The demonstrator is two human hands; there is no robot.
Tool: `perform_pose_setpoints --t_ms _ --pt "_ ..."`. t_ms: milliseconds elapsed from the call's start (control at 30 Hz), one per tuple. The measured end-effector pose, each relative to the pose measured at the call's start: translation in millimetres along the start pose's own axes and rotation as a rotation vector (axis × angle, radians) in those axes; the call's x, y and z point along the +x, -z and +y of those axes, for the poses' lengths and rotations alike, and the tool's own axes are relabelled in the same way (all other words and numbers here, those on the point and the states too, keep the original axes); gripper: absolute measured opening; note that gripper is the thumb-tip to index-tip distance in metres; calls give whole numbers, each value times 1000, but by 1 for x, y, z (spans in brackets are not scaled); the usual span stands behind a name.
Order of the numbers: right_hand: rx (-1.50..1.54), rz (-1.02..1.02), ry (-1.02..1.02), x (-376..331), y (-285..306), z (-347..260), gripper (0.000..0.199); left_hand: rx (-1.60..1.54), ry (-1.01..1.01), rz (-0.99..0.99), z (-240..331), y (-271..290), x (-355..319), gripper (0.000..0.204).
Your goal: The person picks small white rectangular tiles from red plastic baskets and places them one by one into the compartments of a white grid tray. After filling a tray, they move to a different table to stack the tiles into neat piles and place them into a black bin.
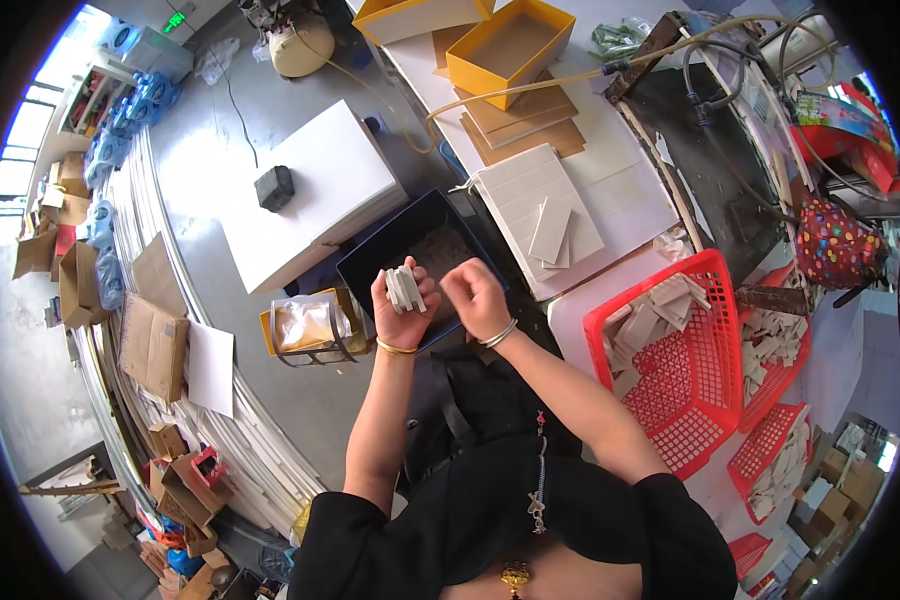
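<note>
In my left hand (pixel 398 325) rests a small stack of pale grey-white strips (pixel 404 288), with the fingers wrapped round it. My right hand (pixel 473 298) is just to the right of the stack, apart from it. Its fingers are curled together, and whether anything is between them is hidden. Both hands are over a dark blue bin (pixel 362 250). Part of its inside shows, with greyish bits at the bottom. To the right, a red plastic basket (pixel 670 420) holds a pile of similar pale strips (pixel 660 315).
On the table at right, loose strips (pixel 550 230) lie on a pale board stack (pixel 505 185), near a yellow box (pixel 510 50). Left of the bin are a large white block (pixel 310 180) bearing a black object (pixel 274 188), and a small yellow bin (pixel 270 330). More red baskets (pixel 765 455) stand far right.
</note>
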State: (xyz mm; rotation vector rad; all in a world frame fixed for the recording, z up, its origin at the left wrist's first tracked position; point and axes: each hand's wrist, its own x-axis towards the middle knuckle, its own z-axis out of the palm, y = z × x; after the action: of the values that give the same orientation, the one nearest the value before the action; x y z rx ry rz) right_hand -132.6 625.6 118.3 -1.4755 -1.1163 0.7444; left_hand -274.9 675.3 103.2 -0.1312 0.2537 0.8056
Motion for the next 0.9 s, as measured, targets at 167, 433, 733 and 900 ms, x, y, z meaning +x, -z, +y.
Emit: perform_pose_setpoints --t_ms 167,433,733,900 --pt "-263 116 97 7 2 44 21 444 -94 -30 3 -12 -4 50" --pt "444 -497 -428 12 12 -23 28 1531 -712 -76 -3 -22 -15 80" --pt "50 -671 -181 25 12 -26 42 1917 -494 -88 1 -50 -18 122" --pt "64 -502 -55 18 -1 -15 31 2182 -506 24 1 -61 -19 100"
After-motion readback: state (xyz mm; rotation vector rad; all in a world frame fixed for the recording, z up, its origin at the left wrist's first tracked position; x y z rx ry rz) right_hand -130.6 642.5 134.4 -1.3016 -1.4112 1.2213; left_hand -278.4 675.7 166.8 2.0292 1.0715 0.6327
